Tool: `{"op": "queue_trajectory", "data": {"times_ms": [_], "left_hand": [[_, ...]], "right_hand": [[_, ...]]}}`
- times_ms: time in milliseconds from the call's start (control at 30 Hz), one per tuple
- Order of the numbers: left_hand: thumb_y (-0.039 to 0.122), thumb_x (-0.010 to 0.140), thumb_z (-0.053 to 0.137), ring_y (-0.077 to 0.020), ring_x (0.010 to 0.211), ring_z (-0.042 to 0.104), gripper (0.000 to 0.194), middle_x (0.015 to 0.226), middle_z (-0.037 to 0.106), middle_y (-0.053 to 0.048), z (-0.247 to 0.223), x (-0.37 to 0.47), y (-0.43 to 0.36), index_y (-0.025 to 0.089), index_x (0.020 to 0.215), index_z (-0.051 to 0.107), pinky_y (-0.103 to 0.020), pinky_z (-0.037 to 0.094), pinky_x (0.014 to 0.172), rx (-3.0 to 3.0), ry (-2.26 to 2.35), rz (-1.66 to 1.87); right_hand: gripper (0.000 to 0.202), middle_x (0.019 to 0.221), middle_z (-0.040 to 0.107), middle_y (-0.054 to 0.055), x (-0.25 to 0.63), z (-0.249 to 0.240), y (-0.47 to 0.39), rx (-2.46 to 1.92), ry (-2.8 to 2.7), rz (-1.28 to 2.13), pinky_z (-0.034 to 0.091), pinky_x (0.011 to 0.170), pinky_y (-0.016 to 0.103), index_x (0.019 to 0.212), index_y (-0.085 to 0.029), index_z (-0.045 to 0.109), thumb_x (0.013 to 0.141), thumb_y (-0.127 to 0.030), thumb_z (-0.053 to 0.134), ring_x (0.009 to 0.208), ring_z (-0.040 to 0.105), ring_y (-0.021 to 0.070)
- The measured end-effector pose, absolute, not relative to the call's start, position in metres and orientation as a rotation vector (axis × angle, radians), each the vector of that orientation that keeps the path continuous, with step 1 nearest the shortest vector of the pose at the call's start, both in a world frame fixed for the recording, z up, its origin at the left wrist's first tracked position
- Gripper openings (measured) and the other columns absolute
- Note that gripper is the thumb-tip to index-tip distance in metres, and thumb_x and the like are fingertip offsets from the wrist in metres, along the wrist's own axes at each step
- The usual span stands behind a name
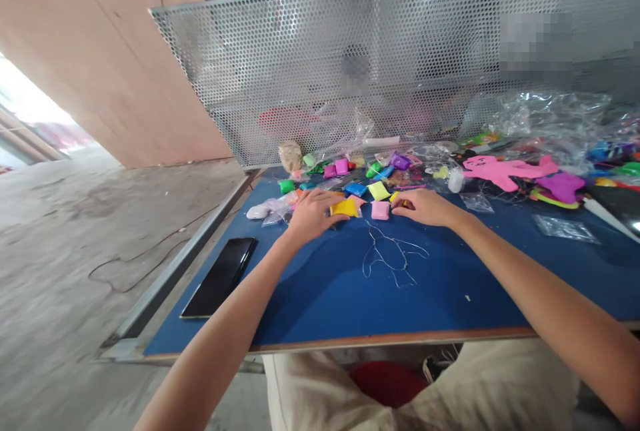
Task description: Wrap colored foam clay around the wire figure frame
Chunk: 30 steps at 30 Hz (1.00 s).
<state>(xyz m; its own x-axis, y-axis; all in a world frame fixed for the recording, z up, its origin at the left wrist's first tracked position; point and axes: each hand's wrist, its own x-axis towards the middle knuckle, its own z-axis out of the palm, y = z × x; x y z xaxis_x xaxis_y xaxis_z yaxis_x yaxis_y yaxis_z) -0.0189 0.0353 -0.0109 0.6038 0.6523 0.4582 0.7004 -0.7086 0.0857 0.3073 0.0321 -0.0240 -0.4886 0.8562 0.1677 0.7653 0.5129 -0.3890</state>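
My left hand [314, 215] is closed on a small orange-yellow packet [346, 207], thumb at its lower edge. Just right of that packet lies a pink packet [380, 210] on the blue table. My right hand [417, 207] is beside the pink packet, its fingers bent over a yellow piece [399, 198] that they partly cover; whether they grip it is unclear. Nearer to me, a thin wire figure [393, 254] with loops and loose ends lies flat. Behind the hands are a pale yellow packet [379, 191], a blue packet [355, 189] and several other coloured packets.
A black phone [220, 277] lies at the left of the blue table [320, 317]. Pink figure [505, 169], purple piece [561, 187] and clear plastic bags [545, 114] crowd the back right. A perforated metal panel [320, 51] stands along the back edge.
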Motion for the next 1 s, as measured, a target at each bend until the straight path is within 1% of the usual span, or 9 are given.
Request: {"op": "queue_trajectory", "data": {"times_ms": [67, 167, 267, 367, 500, 633, 733, 867, 1000], "left_hand": [[0.052, 0.086, 0.068, -0.0254, 0.111, 0.059, 0.042, 0.117, 0.072, -0.003, -0.009, -0.029, 0.041, 0.031, 0.123, 0.068, -0.044, 0.040, 0.102, -2.670, -1.196, -0.795], [0.044, 0.085, 0.070, -0.0278, 0.113, 0.057, 0.040, 0.114, 0.073, -0.004, -0.014, -0.042, 0.052, 0.031, 0.123, 0.068, -0.046, 0.042, 0.102, -2.516, -1.354, -0.893], [0.029, 0.089, 0.063, -0.0278, 0.125, 0.053, 0.042, 0.124, 0.068, -0.007, -0.020, -0.050, 0.064, 0.027, 0.131, 0.062, -0.044, 0.042, 0.107, -2.444, -1.484, -0.960], [0.023, 0.093, 0.051, -0.0242, 0.128, 0.053, 0.038, 0.130, 0.063, -0.008, -0.021, -0.051, 0.066, 0.023, 0.130, 0.061, -0.040, 0.042, 0.109, -2.467, -1.476, -1.004], [0.046, 0.095, 0.050, -0.0246, 0.095, 0.066, 0.032, 0.100, 0.072, -0.007, -0.016, -0.040, 0.050, 0.023, 0.098, 0.072, -0.038, 0.051, 0.089, -2.546, -1.515, -0.772], [0.067, 0.078, 0.064, -0.0301, 0.088, 0.067, 0.058, 0.112, 0.067, -0.013, -0.021, -0.023, 0.033, 0.023, 0.117, 0.066, -0.040, 0.052, 0.075, -2.518, -1.613, -0.477], [0.057, 0.080, 0.067, -0.0323, 0.095, 0.066, 0.059, 0.118, 0.062, -0.018, -0.028, -0.015, 0.030, 0.017, 0.123, 0.061, -0.041, 0.052, 0.079, -2.487, -1.612, -0.435], [0.042, 0.077, 0.070, -0.0283, 0.094, 0.067, 0.044, 0.106, 0.069, -0.013, -0.028, -0.019, 0.036, 0.019, 0.114, 0.066, -0.036, 0.052, 0.077, -2.579, -1.597, -0.425], [0.040, 0.071, 0.073, -0.0231, 0.086, 0.069, 0.037, 0.100, 0.074, -0.004, -0.026, -0.030, 0.041, 0.029, 0.106, 0.072, -0.032, 0.052, 0.070, -2.796, -1.561, -0.569]], "right_hand": [[0.033, 0.103, 0.073, 0.007, 0.302, -0.034, 0.038, -1.318, -2.345, 0.186, 0.049, 0.075, 0.039, 0.107, -0.027, 0.069, 0.091, -0.052, 0.056, 0.089, 0.066, 0.0257], [0.061, 0.125, 0.064, 0.015, 0.292, -0.049, 0.044, -1.305, -2.294, 0.014, 0.044, 0.094, 0.051, 0.131, -0.023, 0.057, 0.085, -0.063, 0.060, 0.116, 0.055, 0.0360], [0.078, 0.132, 0.057, 0.018, 0.283, -0.057, 0.044, -1.341, -2.326, 0.040, 0.039, 0.100, 0.056, 0.143, -0.023, 0.046, 0.081, -0.069, 0.061, 0.125, 0.047, 0.0407], [0.070, 0.129, 0.057, 0.018, 0.278, -0.056, 0.041, -1.332, -2.380, 0.109, 0.039, 0.098, 0.056, 0.143, -0.026, 0.046, 0.086, -0.064, 0.058, 0.123, 0.047, 0.0404], [0.062, 0.119, 0.062, 0.013, 0.280, -0.049, 0.033, -1.203, -2.462, 0.225, 0.043, 0.093, 0.052, 0.139, -0.027, 0.046, 0.085, -0.053, 0.063, 0.116, 0.050, 0.0364], [0.065, 0.119, 0.061, 0.012, 0.282, -0.044, 0.028, -1.121, -2.476, 0.235, 0.045, 0.094, 0.052, 0.136, -0.028, 0.049, 0.078, -0.047, 0.072, 0.114, 0.052, 0.0356], [0.057, 0.129, 0.060, 0.012, 0.279, -0.037, 0.036, -1.051, -2.473, 0.063, 0.039, 0.102, 0.057, 0.138, -0.030, 0.050, 0.086, -0.044, 0.067, 0.124, 0.048, 0.0374], [0.051, 0.146, 0.052, 0.004, 0.264, -0.019, 0.069, -1.003, -2.432, -0.159, 0.036, 0.107, 0.056, 0.146, -0.032, 0.043, 0.097, -0.020, 0.047, 0.132, 0.044, 0.0332], [0.039, 0.129, 0.066, 0.007, 0.240, -0.002, 0.108, -1.032, -2.486, -0.189, 0.041, 0.104, 0.047, 0.133, -0.025, 0.059, 0.098, -0.021, 0.044, 0.119, 0.056, 0.0287]]}}
